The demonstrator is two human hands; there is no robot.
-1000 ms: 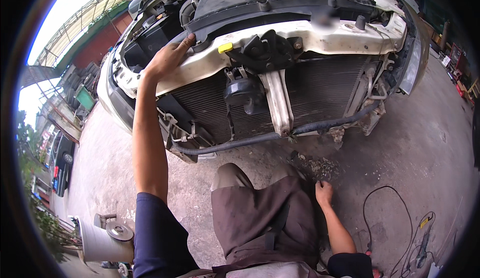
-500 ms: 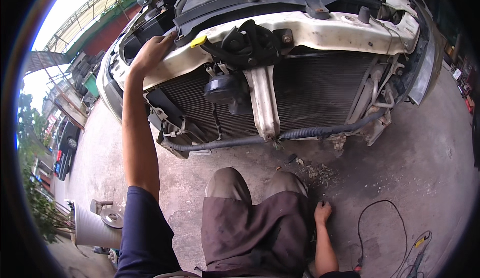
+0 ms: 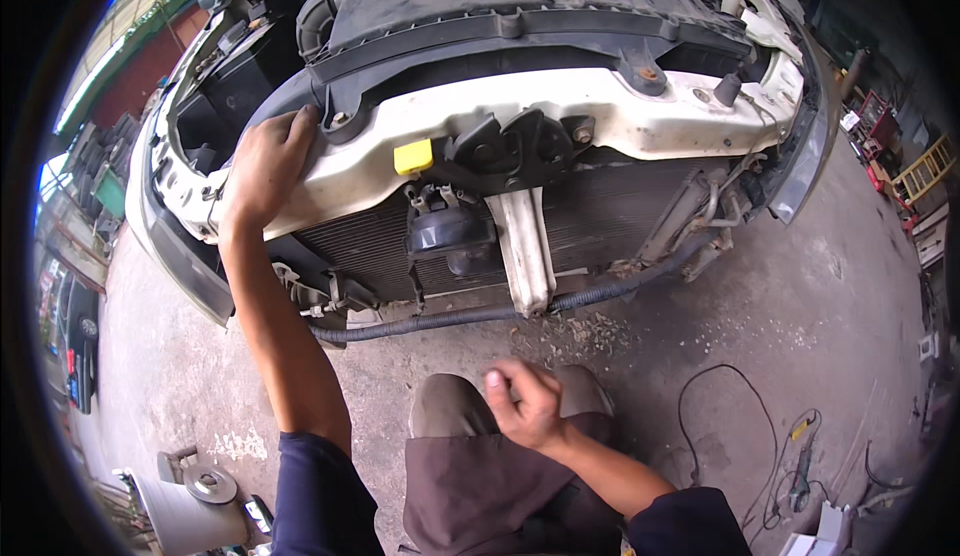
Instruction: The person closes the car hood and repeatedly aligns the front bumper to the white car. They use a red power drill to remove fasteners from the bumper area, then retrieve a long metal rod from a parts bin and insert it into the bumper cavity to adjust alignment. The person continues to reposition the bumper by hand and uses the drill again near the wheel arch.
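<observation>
The front of a car stands opened up before me, its bumper off. My left hand (image 3: 268, 161) grips the white upper crossmember (image 3: 370, 151) at its left part, fingers curled over the back edge beside the black plastic duct. Above my knees, apart from the car, my right hand (image 3: 528, 406) is raised with fingers curled in and slightly blurred; whatever its palm holds, if anything, is hidden. A black hood latch (image 3: 515, 151) is bolted to the crossmember's middle, with a yellow tag (image 3: 412, 157) to its left. Under the tag hangs a round black horn (image 3: 447, 231).
Behind the white centre post (image 3: 521, 256) lies the radiator (image 3: 600, 216). A corrugated hose (image 3: 430, 326) runs along the bottom. Debris (image 3: 590, 336) litters the concrete. A corded power tool (image 3: 800, 481) lies at right; a white drum-shaped container (image 3: 190, 511) stands at lower left.
My right hand has come up from low on the right to above my knees. My left hand stays on the crossmember. The view has shifted, showing more of the engine bay.
</observation>
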